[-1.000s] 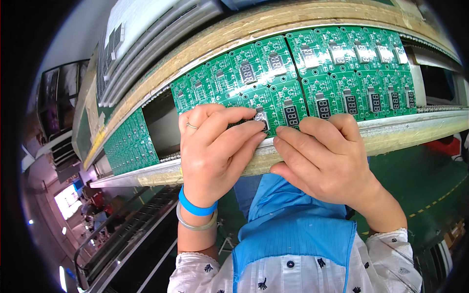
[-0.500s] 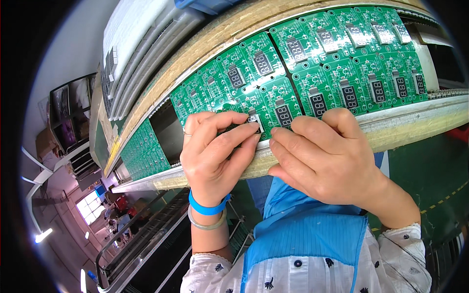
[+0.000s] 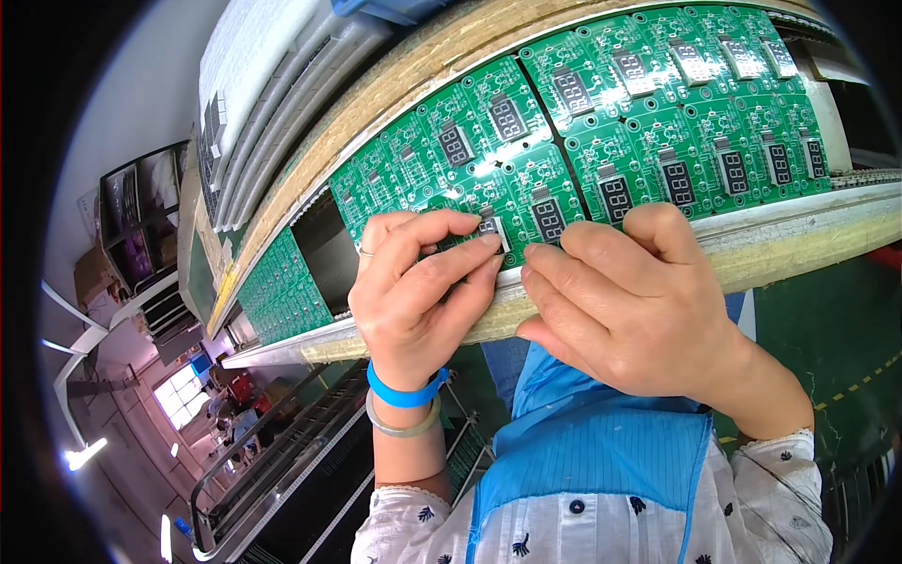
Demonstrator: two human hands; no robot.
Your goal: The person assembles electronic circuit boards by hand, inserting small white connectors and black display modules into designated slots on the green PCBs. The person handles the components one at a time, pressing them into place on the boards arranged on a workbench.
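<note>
My left hand is closed at the near edge of a green circuit board, its fingertips pinching a small white-edged digit display against the board. The fingers partly cover that display. Just to the right, my right hand rests over the same edge with its fingers curled and pressed together. Whatever it may hold is hidden beneath the fingers. Between and beyond the hands sits another seated digit display. A second green board with two rows of displays adjoins on the right.
The boards lie between the rails of a conveyor line with a pale near rail. Another green board lies further left. White foam trays are stacked beyond the line, beside a blue bin. A dark metal rack stands lower left.
The whole view has shifted slightly. Both hands keep nearly the same pose and place on the board, with the left still at the display.
</note>
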